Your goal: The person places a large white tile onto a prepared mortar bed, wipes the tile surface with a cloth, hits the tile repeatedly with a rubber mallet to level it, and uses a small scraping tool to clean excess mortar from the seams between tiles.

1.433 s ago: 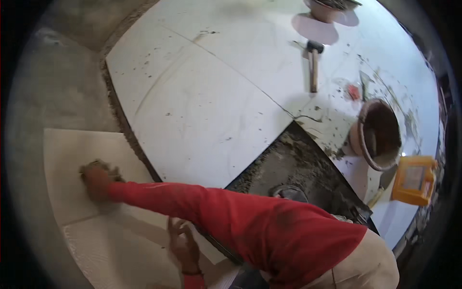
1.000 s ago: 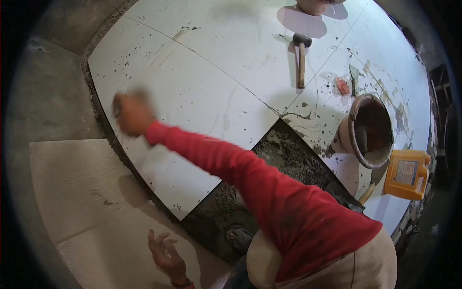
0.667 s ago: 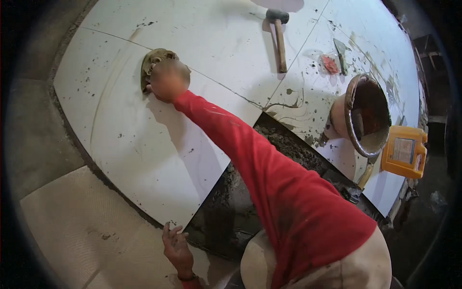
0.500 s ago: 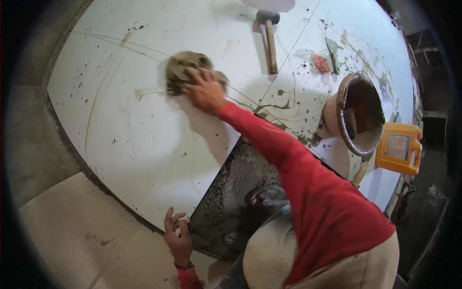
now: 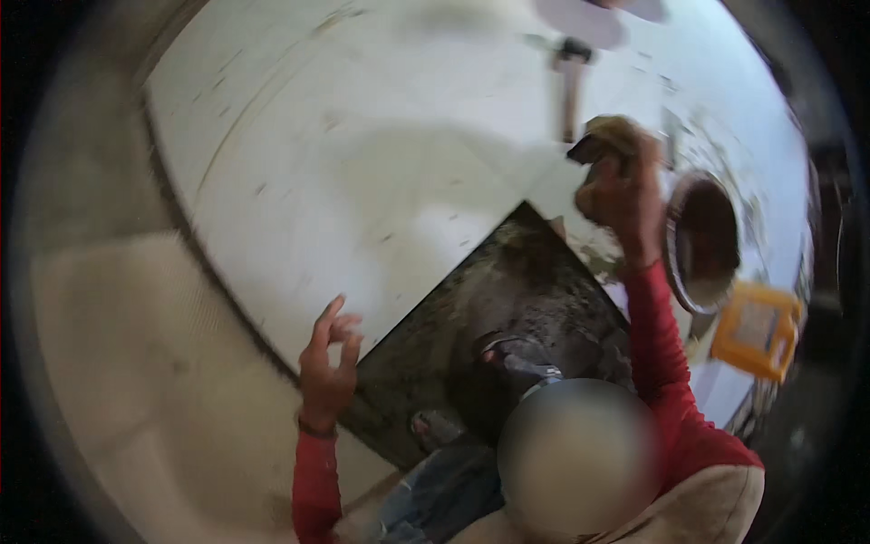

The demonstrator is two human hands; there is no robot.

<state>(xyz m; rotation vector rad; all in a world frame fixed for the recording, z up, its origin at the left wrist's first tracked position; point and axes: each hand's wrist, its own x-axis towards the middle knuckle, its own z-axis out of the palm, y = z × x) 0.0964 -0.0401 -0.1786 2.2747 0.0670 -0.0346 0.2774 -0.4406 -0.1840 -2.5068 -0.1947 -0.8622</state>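
My right hand [image 5: 625,195] grips a muddy tan sponge [image 5: 609,136], blurred by motion. It is raised above the white tiles, between the hammer and the bucket. My left hand [image 5: 328,367] holds nothing, its fingers apart and partly bent. It hovers by the near edge of the large white tile [image 5: 299,227], close to the corner of the dark patch. That dark patch of wet mortar [image 5: 535,263] lies between the tiles, with my feet [image 5: 521,358] on it.
A mallet [image 5: 569,86] with a dark head lies on the far tiles. To the right stand a round mortar bucket [image 5: 707,240] and a yellow jerrycan [image 5: 757,328]. Beige ribbed flooring [image 5: 118,363] borders the raised tile edge at the left.
My right hand has left the tile surface and come right with the sponge, lifted toward the bucket. My left hand has moved slightly up. The whole view has shifted.
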